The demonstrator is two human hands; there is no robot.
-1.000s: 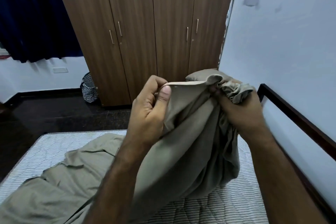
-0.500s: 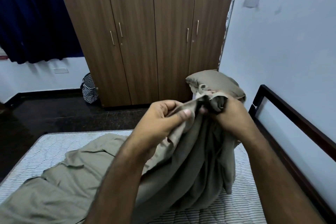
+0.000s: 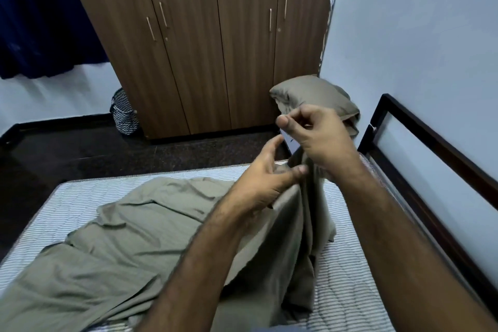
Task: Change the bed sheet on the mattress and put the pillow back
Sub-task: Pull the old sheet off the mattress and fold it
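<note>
Your two bare hands work above a striped mattress (image 3: 89, 197) in a small bedroom, where an olive bed sheet (image 3: 129, 245) lies crumpled across most of the bare ticking. Your left hand (image 3: 265, 178) hovers over a raised fold of the sheet, fingers spread and only loosely bent, the palm and heel touching the cloth without clasping it. Your right hand (image 3: 318, 137) is held higher and just beside it, fingers curled inward and thumb tip forward; a ridge of sheet rises to its underside, but whether the fingers actually pinch the fabric cannot be told from this angle. From the two hands the sheet drops in a steep drape toward the right side of the mattress and bunches there. The pillow (image 3: 315, 97), in a matching olive case, stands propped in the far right corner against the pale wall, beyond your right hand and beside the dark bed frame (image 3: 431, 148). A brown four-door wardrobe (image 3: 215, 43) fills the background, a patterned basket (image 3: 125, 113) sits on the dark floor at its left, and a navy curtain (image 3: 40, 16) hangs at far left.
</note>
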